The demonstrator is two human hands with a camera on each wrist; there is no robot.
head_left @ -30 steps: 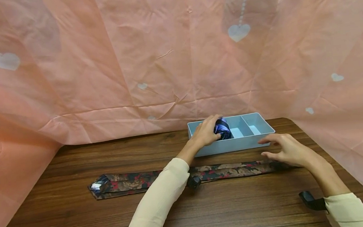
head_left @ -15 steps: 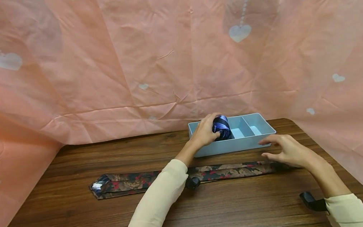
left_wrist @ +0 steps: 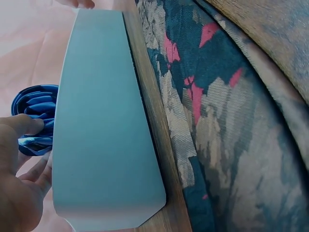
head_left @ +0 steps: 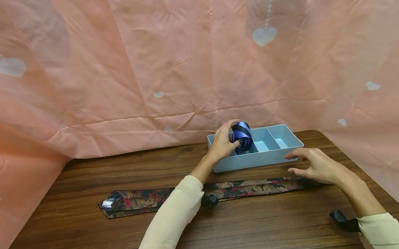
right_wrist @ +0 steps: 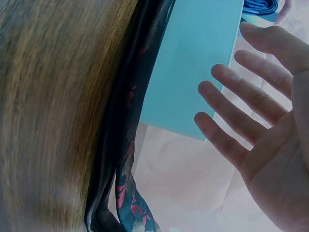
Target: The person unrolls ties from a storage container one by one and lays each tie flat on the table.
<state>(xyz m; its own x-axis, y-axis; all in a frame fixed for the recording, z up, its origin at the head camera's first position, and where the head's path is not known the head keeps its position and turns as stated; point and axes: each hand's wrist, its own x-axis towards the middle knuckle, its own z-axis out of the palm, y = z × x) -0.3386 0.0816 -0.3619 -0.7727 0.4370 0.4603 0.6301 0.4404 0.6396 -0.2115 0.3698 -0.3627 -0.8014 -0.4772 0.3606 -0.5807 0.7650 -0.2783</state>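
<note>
My left hand (head_left: 221,143) holds a rolled blue and black striped necktie (head_left: 242,135) between thumb and fingers, at the rim of a light blue divided box (head_left: 252,159). In the left wrist view the rolled necktie (left_wrist: 36,104) rises past the box's edge, the thumb pressing its coiled end. My right hand (head_left: 317,165) hovers by the box's front right corner, fingers spread and holding nothing, as the right wrist view also shows. A second necktie (head_left: 138,200), dark with brown and red flowers, lies stretched along the table, its right end close under the right hand.
The wooden table (head_left: 71,242) carries the box near its back edge. Two dividers split the box into compartments. A peach curtain (head_left: 165,64) with white hearts hangs behind and at both sides. Black wrist straps (head_left: 343,222) stick out below the sleeves.
The left hand has lifted the rolled necktie from down in the box's left part to higher at its rim, slightly leftward. The right hand and the flowered necktie stay put.
</note>
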